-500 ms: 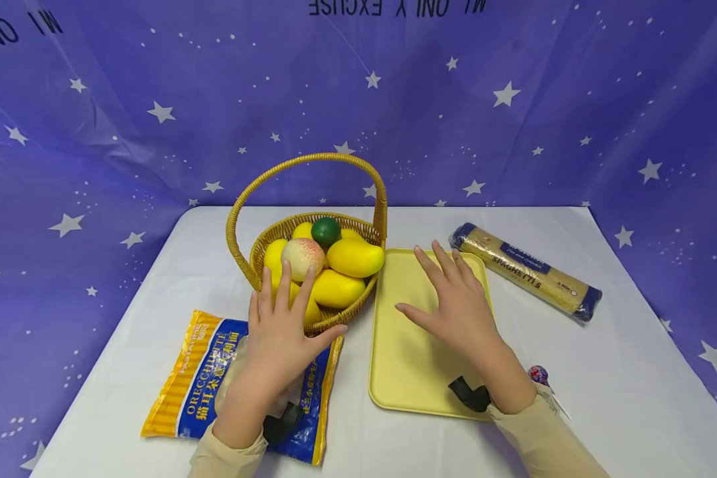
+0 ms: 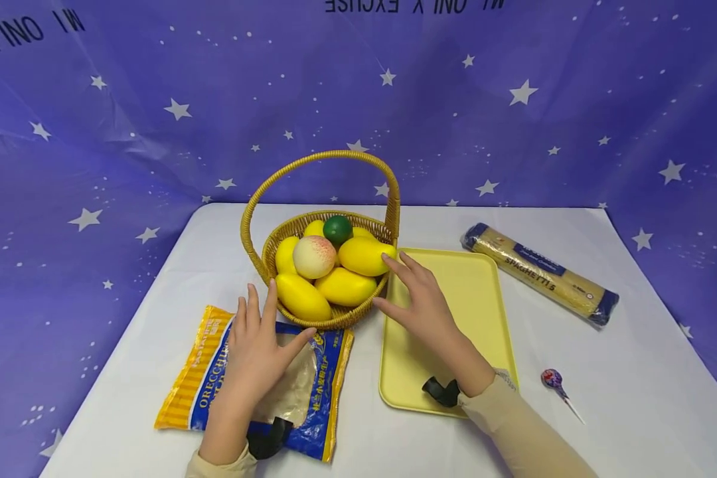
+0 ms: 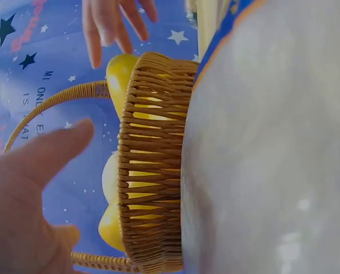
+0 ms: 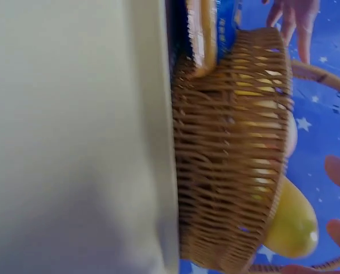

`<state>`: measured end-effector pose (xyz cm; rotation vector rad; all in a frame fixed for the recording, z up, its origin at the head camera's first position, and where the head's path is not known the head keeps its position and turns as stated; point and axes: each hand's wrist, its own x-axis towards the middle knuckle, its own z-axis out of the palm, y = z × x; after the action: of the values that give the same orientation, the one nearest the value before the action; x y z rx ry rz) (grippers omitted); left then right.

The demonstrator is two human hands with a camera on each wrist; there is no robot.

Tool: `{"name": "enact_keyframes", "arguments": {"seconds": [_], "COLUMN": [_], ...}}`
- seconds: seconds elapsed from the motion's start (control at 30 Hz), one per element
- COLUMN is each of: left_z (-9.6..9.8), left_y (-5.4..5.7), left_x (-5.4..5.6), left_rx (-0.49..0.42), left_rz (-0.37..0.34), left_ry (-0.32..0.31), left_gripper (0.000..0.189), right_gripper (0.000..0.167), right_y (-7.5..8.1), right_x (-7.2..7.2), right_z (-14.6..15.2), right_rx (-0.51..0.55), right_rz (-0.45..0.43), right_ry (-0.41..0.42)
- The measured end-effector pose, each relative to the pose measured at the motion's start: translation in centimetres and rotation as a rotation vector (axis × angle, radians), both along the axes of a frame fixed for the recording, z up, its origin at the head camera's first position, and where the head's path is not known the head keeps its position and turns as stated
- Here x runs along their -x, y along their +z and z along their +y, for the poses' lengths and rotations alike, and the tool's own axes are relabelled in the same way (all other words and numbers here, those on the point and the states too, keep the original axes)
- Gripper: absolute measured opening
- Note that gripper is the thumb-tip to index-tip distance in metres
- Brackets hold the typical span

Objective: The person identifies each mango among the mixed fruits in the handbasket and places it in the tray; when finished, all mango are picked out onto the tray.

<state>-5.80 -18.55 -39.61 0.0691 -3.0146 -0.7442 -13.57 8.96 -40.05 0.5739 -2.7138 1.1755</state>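
Observation:
A wicker basket with a tall handle stands mid-table, filled with several yellow mangoes, a peach and a small green fruit. My right hand reaches over the yellow tray, fingers spread, fingertips right at the basket's right rim and the end of a mango. My left hand is spread above a blue and orange bag of orecchiette, its fingertips near the basket's front-left side. Neither hand holds anything. Through the weave, the left wrist view shows yellow fruit inside the basket.
A long pack of spaghetti lies slanted at the back right, close to the tray's far corner. To the right of the tray is a lollipop. A purple starred cloth hangs behind the white table.
My right hand has moved left from over the tray to the basket's right rim. My left hand has drawn back a little from the basket's front. The head view has shifted slightly.

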Motion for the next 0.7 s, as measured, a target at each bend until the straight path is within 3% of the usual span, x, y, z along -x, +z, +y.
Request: {"name": "enact_keyframes", "arguments": {"seconds": [0.27, 0.43, 0.7], "left_z": [-0.7, -0.9, -1.0], "left_y": [-0.8, -1.3, -2.0], "left_x": [1.3, 1.7, 1.9], "left_rx": [-0.057, -0.095, -0.174], "left_rz": [-0.038, -0.022, 0.001], "left_ry": [-0.019, -0.042, -0.078], "left_gripper": [0.106, 0.106, 0.104], "right_gripper": [0.075, 0.072, 0.066], "right_y": [-0.9, -0.4, 0.3], "right_x": [1.1, 2.5, 5.1], "right_z": [-1.8, -3.1, -5.7], "right_rx": [-0.031, -0.029, 0.025], "right_rz": [0.052, 0.095, 0.071], "right_ry": [-0.014, -0.027, -0.061]}}
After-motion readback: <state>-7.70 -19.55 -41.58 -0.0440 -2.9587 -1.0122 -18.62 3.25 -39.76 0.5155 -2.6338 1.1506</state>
